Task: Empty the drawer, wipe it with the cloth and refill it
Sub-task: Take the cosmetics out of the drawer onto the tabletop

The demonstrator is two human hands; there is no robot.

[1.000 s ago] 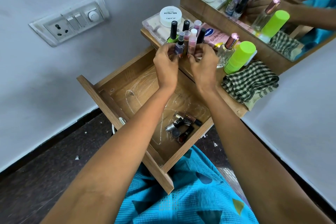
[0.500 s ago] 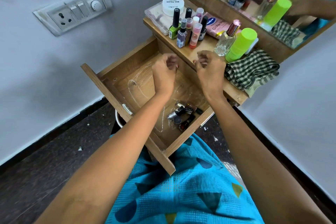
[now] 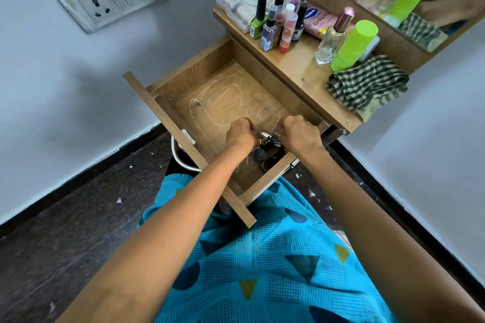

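Drawer (image 3: 231,97) stands pulled out, its last tubes (image 3: 267,143) lying flat in a jumble at the near right corner, directly between the 2 hands. Left hand (image 3: 240,134) and right hand (image 3: 299,134) flank the tubes equally close, fingers curled down; whether they grip anything I cannot tell. 0.5 s ago both hung empty above the drawer. Cloth (image 3: 367,86) lies unused on the tabletop (image 3: 296,65).

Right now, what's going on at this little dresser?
A person is emptying the open drawer. The left hand and right hand are down in its near corner, curled over the small cosmetics left there; whether they grip any is hidden. Nail polish bottles, a perfume bottle and a green can stand on the shelf, with the checked cloth lying unused beside them.
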